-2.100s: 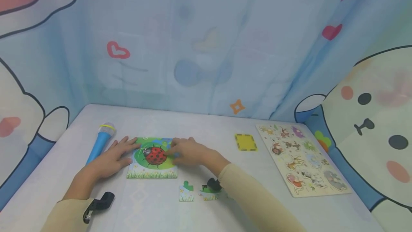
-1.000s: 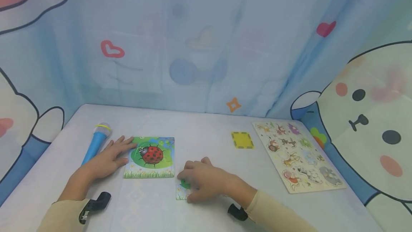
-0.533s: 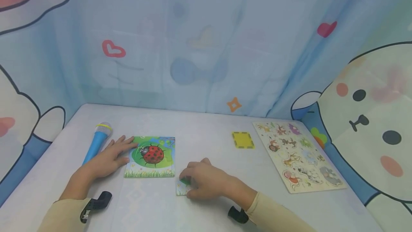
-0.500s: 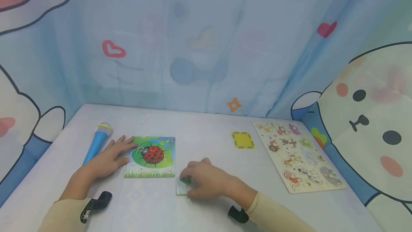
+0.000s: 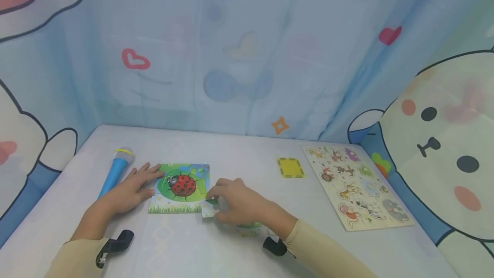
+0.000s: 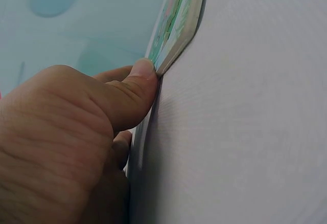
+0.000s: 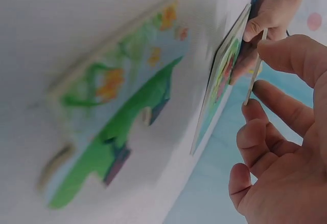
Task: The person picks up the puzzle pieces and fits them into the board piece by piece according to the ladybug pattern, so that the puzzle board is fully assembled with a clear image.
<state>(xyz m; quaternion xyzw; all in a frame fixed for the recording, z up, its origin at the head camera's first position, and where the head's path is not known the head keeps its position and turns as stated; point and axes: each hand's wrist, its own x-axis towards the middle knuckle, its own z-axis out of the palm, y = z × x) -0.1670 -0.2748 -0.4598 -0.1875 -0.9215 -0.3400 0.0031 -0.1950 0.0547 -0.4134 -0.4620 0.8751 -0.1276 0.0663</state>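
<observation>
A ladybird jigsaw lies on the grey table. My left hand rests flat at its left edge, fingers straight; in the left wrist view the thumb presses against the jigsaw's side. My right hand pinches a small puzzle piece between thumb and fingers, right at the jigsaw's lower right corner. That held piece shows edge-on in the right wrist view. A second loose piece lies on the table, partly under my right wrist, and shows blurred as the loose piece close to the camera.
A blue toy microphone lies left of my left hand. A yellow square tile and an animal peg-puzzle board lie to the right. Cartoon-printed fabric walls close in the table at the back and sides.
My right hand left the jigsaw, took hold of a loose piece near the front and brought it left to the jigsaw's lower right corner, uncovering the other loose piece. My left hand stayed put.
</observation>
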